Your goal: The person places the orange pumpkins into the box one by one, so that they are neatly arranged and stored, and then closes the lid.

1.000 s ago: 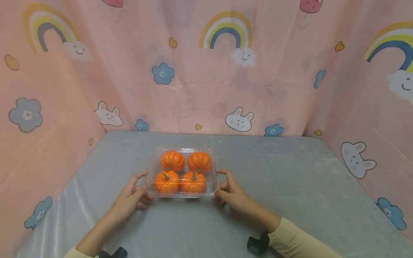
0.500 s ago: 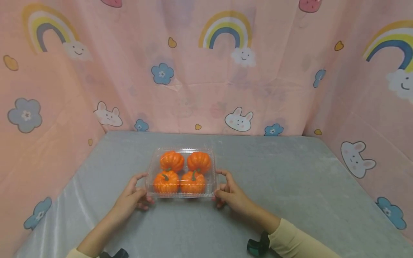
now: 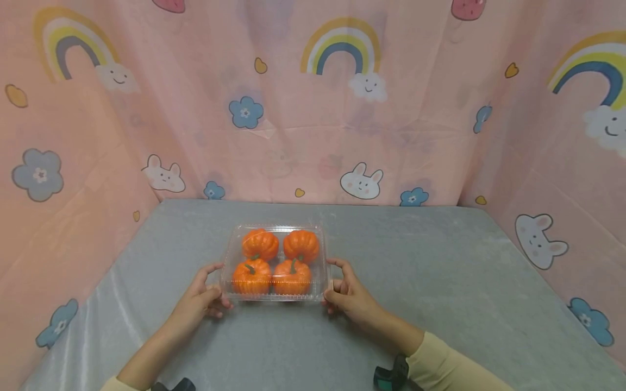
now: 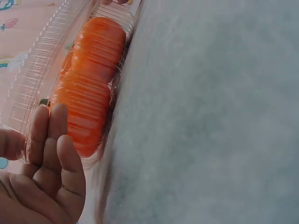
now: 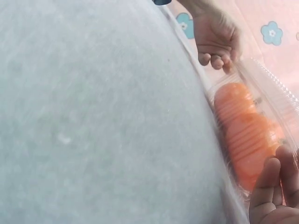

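Observation:
A clear plastic clamshell container (image 3: pixel 274 297), its lid down, sits on the grey cloth left of the middle. Inside lie several small orange pumpkins (image 3: pixel 260 244) with green stems, in two rows. My left hand (image 3: pixel 198 296) grips the container's left edge between thumb and index finger. At the opposite edge, my right hand (image 3: pixel 354 293) pinches the near right corner. In the left wrist view, the other fingers (image 4: pixel 70 156) of the left hand stand beside the ribbed plastic wall. The right wrist view shows the right fingertips (image 5: pixel 271 168) close against the container's side.
Grey cloth (image 3: pixel 440 271) covers the table. A pink printed curtain (image 3: pixel 415 119) encloses the back and both sides. Dark devices are strapped at both wrists, the right one (image 3: pixel 391 374) near the table's front.
Almost nothing differs. The right thumb and fingers have shifted very slightly at the container's near corner; the container and pumpkins stay in place.

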Tool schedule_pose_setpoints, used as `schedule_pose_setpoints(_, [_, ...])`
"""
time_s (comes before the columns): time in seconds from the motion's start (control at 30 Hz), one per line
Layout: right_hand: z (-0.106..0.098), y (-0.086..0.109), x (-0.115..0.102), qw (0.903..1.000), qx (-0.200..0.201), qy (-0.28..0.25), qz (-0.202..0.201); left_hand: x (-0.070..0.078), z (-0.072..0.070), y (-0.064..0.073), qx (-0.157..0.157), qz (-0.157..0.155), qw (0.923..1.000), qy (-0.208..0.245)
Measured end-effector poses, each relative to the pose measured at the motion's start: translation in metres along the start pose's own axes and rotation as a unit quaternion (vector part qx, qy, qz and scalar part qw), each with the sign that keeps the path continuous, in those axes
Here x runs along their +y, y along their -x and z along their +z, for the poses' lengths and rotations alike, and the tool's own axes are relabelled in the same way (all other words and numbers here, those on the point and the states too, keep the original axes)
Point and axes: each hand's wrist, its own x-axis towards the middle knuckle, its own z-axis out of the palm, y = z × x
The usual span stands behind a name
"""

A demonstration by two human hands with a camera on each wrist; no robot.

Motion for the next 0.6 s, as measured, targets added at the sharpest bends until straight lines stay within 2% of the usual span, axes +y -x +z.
schedule_pose_setpoints(0.2, [0.0, -0.002, 0.001, 1.0, -0.003, -0.005, -0.007, -0.001, -0.002, -0.002, 0.001, -0.002, 1.0, 0.0])
schedule_pose_setpoints(0.43, [-0.004, -0.003, -0.002, 0.9997, 0.001, 0.006, 0.023, -0.003, -0.002, -0.002, 0.012, -0.006, 0.9999, -0.004])
schedule_pose_setpoints(0.6, [-0.016, -0.001, -0.004, 0.9961, 0.01, 0.087, 0.011, -0.004, -0.008, -0.001, 0.024, -0.006, 0.9987, -0.043])
